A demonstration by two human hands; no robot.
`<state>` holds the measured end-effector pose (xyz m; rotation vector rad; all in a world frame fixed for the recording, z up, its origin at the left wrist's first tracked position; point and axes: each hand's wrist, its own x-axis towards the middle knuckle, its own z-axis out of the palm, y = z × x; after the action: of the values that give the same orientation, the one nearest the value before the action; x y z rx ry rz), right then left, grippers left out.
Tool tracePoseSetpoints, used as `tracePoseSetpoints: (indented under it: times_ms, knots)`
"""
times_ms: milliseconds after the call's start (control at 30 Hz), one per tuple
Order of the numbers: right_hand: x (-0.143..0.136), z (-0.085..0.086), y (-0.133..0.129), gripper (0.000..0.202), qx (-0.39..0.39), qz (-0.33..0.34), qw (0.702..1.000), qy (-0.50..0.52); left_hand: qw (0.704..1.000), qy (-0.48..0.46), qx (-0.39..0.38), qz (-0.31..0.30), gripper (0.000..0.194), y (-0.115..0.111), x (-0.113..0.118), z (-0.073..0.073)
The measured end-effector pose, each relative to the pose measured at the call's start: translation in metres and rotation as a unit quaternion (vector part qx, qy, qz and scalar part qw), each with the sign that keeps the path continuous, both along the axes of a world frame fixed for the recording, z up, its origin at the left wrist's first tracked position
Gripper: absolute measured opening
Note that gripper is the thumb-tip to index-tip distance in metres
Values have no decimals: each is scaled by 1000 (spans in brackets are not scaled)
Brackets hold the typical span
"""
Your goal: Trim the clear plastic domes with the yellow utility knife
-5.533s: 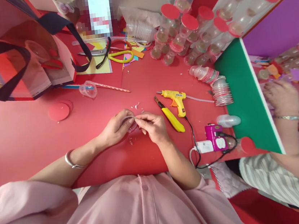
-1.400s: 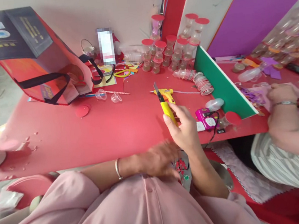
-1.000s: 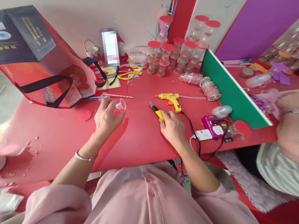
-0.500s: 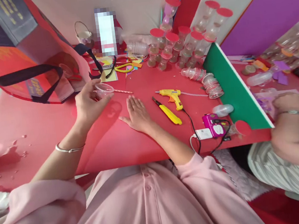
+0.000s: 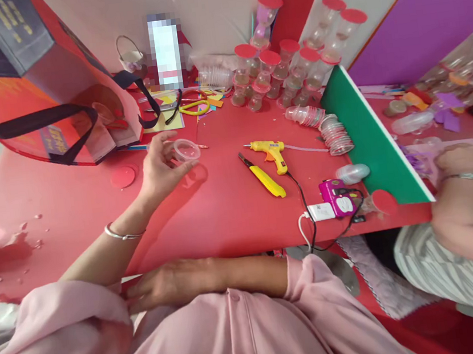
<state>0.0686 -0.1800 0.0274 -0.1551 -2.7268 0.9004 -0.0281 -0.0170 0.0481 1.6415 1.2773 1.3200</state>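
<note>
My left hand (image 5: 160, 166) pinches a small clear plastic cup (image 5: 187, 149) by its side, raised over the red table (image 5: 224, 218), its round rim facing me. A red disc (image 5: 123, 177) lies flat on the table just left of that hand. Behind the cup, the tip of a thin patterned stick (image 5: 202, 146) shows. My right hand (image 5: 167, 284) is at the table's front edge, by my left sleeve. Its fingers are stretched out with nothing visible in them, their tips partly hidden. Right of the cup lie a yellow utility knife (image 5: 265, 179) and a yellow glue gun (image 5: 271, 154).
A large red bag (image 5: 59, 101) stands at the back left. Yellow-handled scissors (image 5: 196, 108), stacked clear cups (image 5: 215, 76) and several hourglass-like cup pairs (image 5: 268, 64) stand behind. A green divider (image 5: 373, 131) separates a co-worker's arm (image 5: 458, 190). Cords trail from a purple power block (image 5: 337, 198).
My right hand has left the tabletop and drawn back left to the table's front edge. My left hand has moved right and slightly nearer with the cup, uncovering the red disc.
</note>
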Motion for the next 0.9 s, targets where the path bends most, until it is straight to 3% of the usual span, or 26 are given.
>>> tracePoseSetpoints:
  times_ms: [100,200,267,400,467,567,633,733,833,900]
  knots:
    - [27,1,11,23,-9,-93,995,43,999,-29,-24,-20,58,-4,16,-19]
    - [65,10,32,53,8,-259,962,86,994,-69,-66,-57,57,-9,22,-32]
    - [91,20,52,55,14,-365,922,131,988,-104,-84,-80,62,-10,22,-37]
    - [124,28,96,37,43,-558,805,198,974,-176,-101,-98,64,-9,19,-44]
    - [130,20,115,28,75,-583,777,225,967,-210,-107,-99,60,-9,18,-47]
    - [133,1,131,26,141,-580,768,232,961,-234,-113,-96,50,-12,17,-48]
    - [135,-10,133,28,168,-580,773,196,973,-184,-109,-88,47,-15,17,-47]
    - [141,-17,130,30,191,-588,778,113,999,6,-43,-30,44,-18,15,-44]
    - [148,-13,127,34,187,-635,750,17,983,175,45,10,40,-18,12,-42]
    - [154,-10,128,36,178,-664,726,-26,973,224,56,5,38,-16,10,-42]
